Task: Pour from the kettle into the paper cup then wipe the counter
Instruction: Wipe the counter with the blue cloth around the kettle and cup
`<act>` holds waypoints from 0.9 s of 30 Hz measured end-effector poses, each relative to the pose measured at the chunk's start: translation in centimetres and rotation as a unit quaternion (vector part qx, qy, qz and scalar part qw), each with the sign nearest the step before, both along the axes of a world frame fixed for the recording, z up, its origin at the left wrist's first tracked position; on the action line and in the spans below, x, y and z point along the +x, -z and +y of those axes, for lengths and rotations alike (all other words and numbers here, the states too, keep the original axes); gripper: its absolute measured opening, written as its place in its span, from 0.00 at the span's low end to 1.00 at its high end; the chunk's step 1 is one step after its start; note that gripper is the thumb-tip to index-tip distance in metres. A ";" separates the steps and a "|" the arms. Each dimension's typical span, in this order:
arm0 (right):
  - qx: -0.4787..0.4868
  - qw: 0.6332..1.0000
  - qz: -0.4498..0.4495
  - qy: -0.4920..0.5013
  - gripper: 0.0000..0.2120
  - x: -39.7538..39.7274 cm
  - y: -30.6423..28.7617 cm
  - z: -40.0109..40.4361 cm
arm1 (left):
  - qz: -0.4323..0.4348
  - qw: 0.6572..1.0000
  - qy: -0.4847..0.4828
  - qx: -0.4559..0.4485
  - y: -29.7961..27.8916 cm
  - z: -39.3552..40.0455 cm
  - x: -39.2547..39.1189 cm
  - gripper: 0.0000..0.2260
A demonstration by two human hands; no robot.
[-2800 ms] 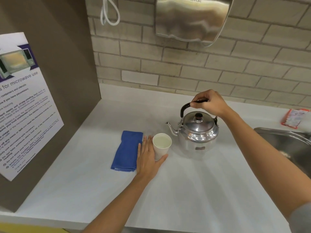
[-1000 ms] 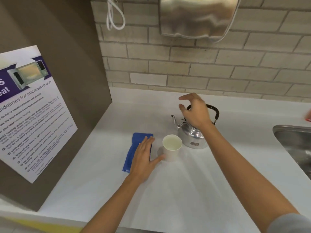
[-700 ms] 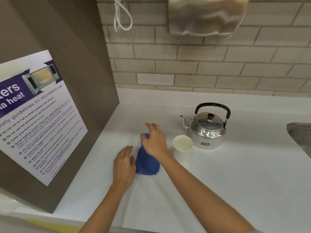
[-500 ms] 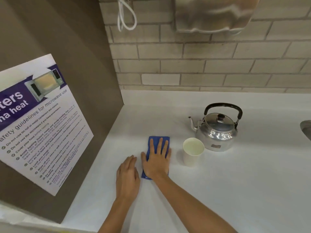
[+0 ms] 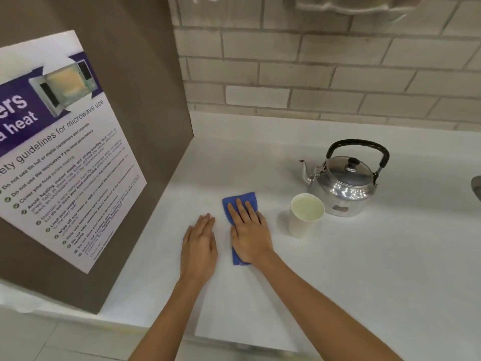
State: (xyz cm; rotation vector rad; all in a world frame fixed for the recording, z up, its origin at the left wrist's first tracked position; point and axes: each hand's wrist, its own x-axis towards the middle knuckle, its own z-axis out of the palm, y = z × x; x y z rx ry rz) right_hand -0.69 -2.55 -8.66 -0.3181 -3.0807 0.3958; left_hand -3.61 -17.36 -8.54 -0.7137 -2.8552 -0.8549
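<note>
A folded blue cloth (image 5: 240, 198) lies on the white counter (image 5: 364, 269), and my right hand (image 5: 250, 233) presses flat on it with fingers stretched forward, covering most of it. Just left of the cloth, my left hand (image 5: 199, 243) rests palm-down on the bare counter, holding nothing. To the right of the cloth stands a white paper cup (image 5: 303, 222) with liquid inside. Directly behind the cup sits a shiny metal kettle (image 5: 343, 186) with a black handle, lid on, spout pointing left. Neither hand touches the cup or the kettle.
A brown side panel (image 5: 145, 100) with a microwave-guidelines poster (image 5: 59, 142) closes off the left. A brick wall runs along the back, with a metal hand dryer (image 5: 351, 3) overhead. A sink's edge (image 5: 476, 186) shows at the far right.
My right hand let go of the kettle handle, crossed left and came down flat on the blue cloth. My left hand left the cup's side and settled on the counter left of the cloth.
</note>
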 end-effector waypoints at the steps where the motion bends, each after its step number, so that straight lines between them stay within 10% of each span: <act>1: 0.007 1.000 -0.003 0.003 0.28 0.6 0.2 0.0 | -0.002 1.000 -0.001 0.002 0.0 0.0 0.0 0.19; 21: -0.011 0.995 0.000 0.103 0.27 -2.4 -0.6 2.7 | -0.023 0.999 -0.029 0.028 0.2 -0.7 0.4 0.19; 27: 0.000 0.999 0.030 -0.037 0.26 2.5 0.2 -1.3 | -0.021 0.999 -0.027 0.035 0.2 -0.7 0.3 0.19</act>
